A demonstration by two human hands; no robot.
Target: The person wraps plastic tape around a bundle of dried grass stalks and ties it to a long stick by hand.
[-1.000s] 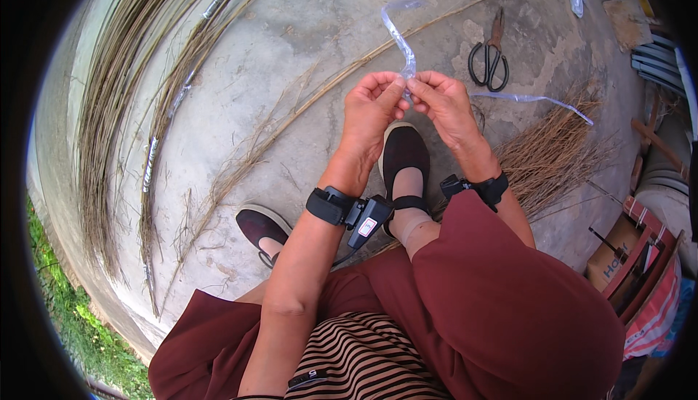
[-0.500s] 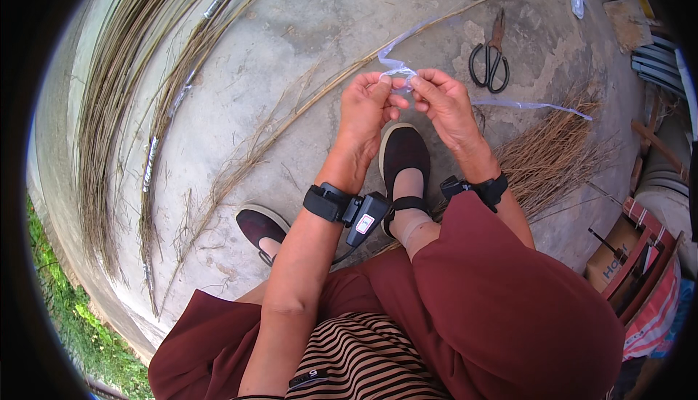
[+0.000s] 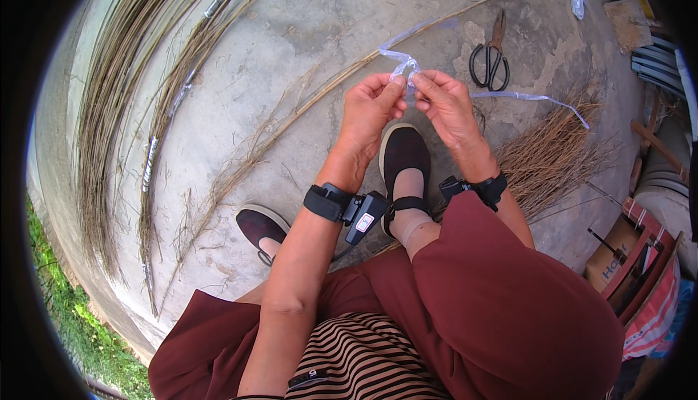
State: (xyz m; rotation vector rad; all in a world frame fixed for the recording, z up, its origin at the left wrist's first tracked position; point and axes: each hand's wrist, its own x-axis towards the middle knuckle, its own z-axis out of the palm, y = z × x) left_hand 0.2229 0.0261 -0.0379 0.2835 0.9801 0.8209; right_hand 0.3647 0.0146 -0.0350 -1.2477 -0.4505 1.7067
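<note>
Between my two hands is a thin, translucent purplish plastic strip (image 3: 397,55), pinched close together so that it forms a small loop. My left hand (image 3: 369,111) is closed, thumb against fingers, on one part of it. My right hand (image 3: 448,108) pinches the strip beside it, the fingertips almost touching those of the left. One loose end runs up and right over a long thin stick; another trails out to the right past my right hand, towards a bundle of brown twigs (image 3: 549,149). Just right of my hands, dark-handled scissors (image 3: 491,55) lie on the concrete.
A long stick with brushy twigs (image 3: 291,118) crosses the floor behind my hands. Further left lie a tied bundle of sticks (image 3: 174,73) and a larger loose bundle (image 3: 109,109). Boxes and boards, with a cardboard box (image 3: 609,255), stand at the right edge. My shoes (image 3: 406,156) are below.
My fingertips have shifted slightly, and the strip between them now stands up in a small loop. Its loose ends have moved a little.
</note>
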